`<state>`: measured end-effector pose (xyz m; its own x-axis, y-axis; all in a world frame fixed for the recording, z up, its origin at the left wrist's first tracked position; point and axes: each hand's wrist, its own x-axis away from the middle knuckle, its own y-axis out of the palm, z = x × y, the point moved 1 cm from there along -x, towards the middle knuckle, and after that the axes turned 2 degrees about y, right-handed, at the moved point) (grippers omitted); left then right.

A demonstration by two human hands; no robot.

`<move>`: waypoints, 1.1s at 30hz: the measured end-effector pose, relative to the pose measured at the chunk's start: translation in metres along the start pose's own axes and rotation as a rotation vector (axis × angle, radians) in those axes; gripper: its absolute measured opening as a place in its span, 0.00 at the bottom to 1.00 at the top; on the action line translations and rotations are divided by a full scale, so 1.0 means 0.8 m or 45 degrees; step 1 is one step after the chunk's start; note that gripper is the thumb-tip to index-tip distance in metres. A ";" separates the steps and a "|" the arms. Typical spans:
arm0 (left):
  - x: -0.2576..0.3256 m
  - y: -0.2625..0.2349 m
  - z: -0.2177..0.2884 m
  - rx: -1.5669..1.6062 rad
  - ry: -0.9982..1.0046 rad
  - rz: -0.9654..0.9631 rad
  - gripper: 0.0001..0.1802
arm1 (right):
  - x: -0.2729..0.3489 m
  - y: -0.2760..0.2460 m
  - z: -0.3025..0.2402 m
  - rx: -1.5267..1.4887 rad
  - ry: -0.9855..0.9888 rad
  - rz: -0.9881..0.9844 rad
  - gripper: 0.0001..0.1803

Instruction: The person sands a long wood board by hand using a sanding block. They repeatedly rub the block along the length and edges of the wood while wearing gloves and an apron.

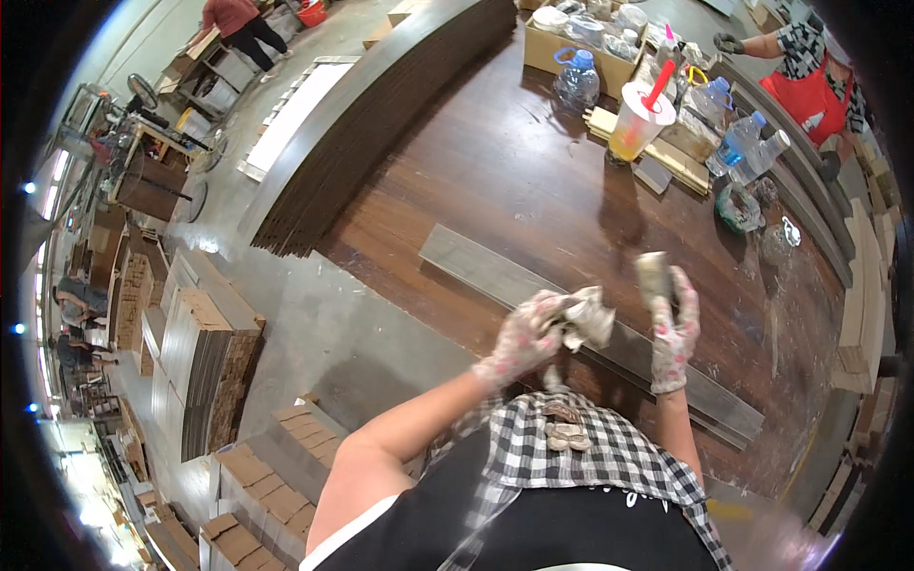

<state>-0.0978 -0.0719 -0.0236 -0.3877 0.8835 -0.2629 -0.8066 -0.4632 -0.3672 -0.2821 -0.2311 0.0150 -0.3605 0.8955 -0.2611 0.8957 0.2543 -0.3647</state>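
My left hand (522, 338), in a white glove with pink spots, is closed on a crumpled whitish rag (592, 319). My right hand (674, 343), gloved alike, grips a short grey cylinder with a pale end (653, 274); its exact kind cannot be made out. Both hands are above a long grey floor plank (476, 264), which lies slantwise across the brown wooden table (419, 195) close to my body. Part of the plank is hidden beneath my hands.
A tall stack of dark planks (381, 119) lines the table's left side. At the far right stand a cup with a red straw (636, 128), plastic bottles (738, 143), a roll of tape (738, 207) and a cardboard box (538, 57). A co-worker in a red apron (809, 100) is beyond.
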 end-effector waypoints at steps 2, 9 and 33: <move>0.006 -0.040 0.011 -0.334 0.108 -0.123 0.23 | 0.004 0.026 -0.006 0.142 -0.035 -0.326 0.24; 0.028 -0.041 -0.037 -0.457 0.419 -0.164 0.16 | -0.023 0.193 -0.026 0.354 -0.468 -0.691 0.25; 0.017 -0.062 -0.053 -0.259 0.487 -0.292 0.17 | -0.044 0.262 -0.040 0.314 -0.538 -0.844 0.28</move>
<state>-0.0442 -0.0402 -0.0467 0.0119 0.8930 -0.4498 -0.7337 -0.2978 -0.6108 -0.0730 -0.1973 -0.0234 -0.9060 0.3621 -0.2191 0.3975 0.5502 -0.7344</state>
